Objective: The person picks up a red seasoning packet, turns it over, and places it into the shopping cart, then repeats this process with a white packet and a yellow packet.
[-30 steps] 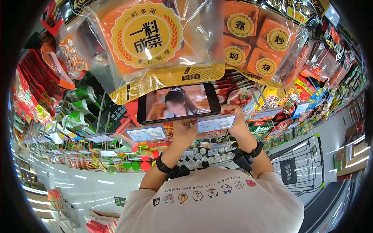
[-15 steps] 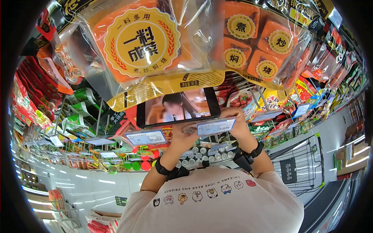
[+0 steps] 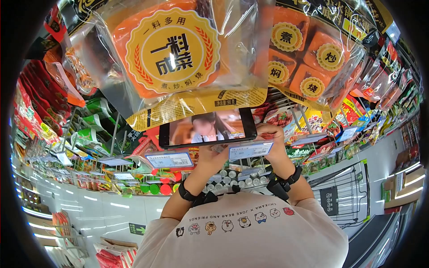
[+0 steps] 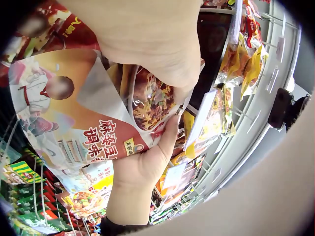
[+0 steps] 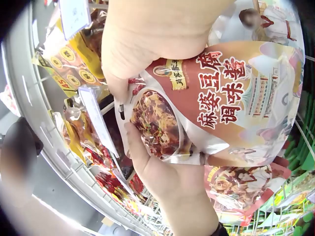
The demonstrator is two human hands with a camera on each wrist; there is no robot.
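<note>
Both hands hold a mapo tofu seasoning pouch (image 5: 221,118), printed with a bowl of red-brown food and large Chinese characters. My left hand (image 4: 152,34) grips one side near the end with the bowl picture. Across from it, my right hand (image 5: 157,39) pinches the other side of that same end. Thumbs and fingertips lie close together beside the pouch's hanging hole (image 5: 122,112). From the head view, the left hand (image 3: 213,154) and right hand (image 3: 275,143) show behind a price tag (image 3: 250,150), and the pouch is mostly hidden. Black bands circle both wrists.
A black-framed screen (image 3: 206,128) playing a video sits just above the hands. Large clear packs of orange blocks (image 3: 172,51) hang in front of it. Rows of hanging pouches (image 3: 91,129) and shelf tags flank the hands. A wire shopping cart (image 3: 344,196) stands at right.
The hanging packs and screen have shifted slightly in the head view, and the screen's picture has changed. Both hands stay together near the price tag.
</note>
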